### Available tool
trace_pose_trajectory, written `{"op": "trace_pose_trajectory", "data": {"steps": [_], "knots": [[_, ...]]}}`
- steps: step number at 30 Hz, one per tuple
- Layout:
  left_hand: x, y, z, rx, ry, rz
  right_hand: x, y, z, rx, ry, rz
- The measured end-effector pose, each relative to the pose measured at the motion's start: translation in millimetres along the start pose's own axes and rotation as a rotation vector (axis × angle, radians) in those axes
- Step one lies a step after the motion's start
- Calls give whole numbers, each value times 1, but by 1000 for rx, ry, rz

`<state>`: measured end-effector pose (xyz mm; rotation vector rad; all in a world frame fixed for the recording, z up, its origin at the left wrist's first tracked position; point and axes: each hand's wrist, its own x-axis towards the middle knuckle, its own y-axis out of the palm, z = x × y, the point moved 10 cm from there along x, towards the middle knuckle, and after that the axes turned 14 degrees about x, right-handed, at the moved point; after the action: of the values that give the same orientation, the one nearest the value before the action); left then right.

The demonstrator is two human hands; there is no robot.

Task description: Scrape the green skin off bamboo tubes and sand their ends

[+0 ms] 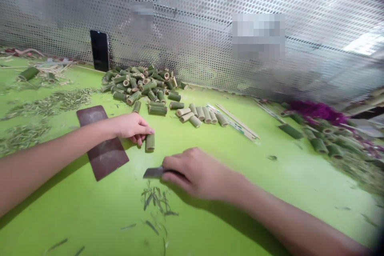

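My left hand (pixel 134 127) has its fingers closed on the end of a short bamboo tube (pixel 150 143), pale green and low over the table. The forearm passes over a brown sheet that looks like sandpaper (pixel 112 158). My right hand (pixel 195 170) is wrapped round the handle of a knife (pixel 153 173), its dark flat blade pointing left, a little in front of the tube and apart from it. Thin green bamboo shavings (pixel 157 200) lie just below the blade.
Behind my hands stands a pile of green bamboo tubes (pixel 144 82). Several peeled tubes (pixel 207 115) lie in a row beside flat sticks (pixel 237 122). A phone (pixel 100 51) leans on the perforated metal panel (pixel 192 48). More bamboo and purple stringy material (pixel 318 113) lie right.
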<state>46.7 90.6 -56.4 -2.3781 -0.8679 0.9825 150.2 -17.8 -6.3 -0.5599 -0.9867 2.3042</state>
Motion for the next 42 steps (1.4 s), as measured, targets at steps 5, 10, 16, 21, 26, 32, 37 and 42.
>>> {"op": "trace_pose_trajectory", "data": {"steps": [5,10,16,21,26,32,37,42], "knots": [[-3,2,-2,41,60,28,-5,-13,-8,-162,-42,-179],[-6,7,-10,118,154,47,7,-28,-12,-394,-29,-320],[-4,8,-16,171,79,33,12,-22,-5,-405,-69,-312],[-4,10,-23,180,103,63,8,-25,-1,-410,-127,-370],[-4,10,-22,173,76,77,9,-26,-1,-431,-102,-394],[-4,6,-21,249,85,12,13,-21,-12,-306,44,-299],[-6,7,-19,230,126,19,13,-21,-17,-152,117,-213],[-7,8,-18,214,146,12,9,-20,-20,-52,147,-110]]}}
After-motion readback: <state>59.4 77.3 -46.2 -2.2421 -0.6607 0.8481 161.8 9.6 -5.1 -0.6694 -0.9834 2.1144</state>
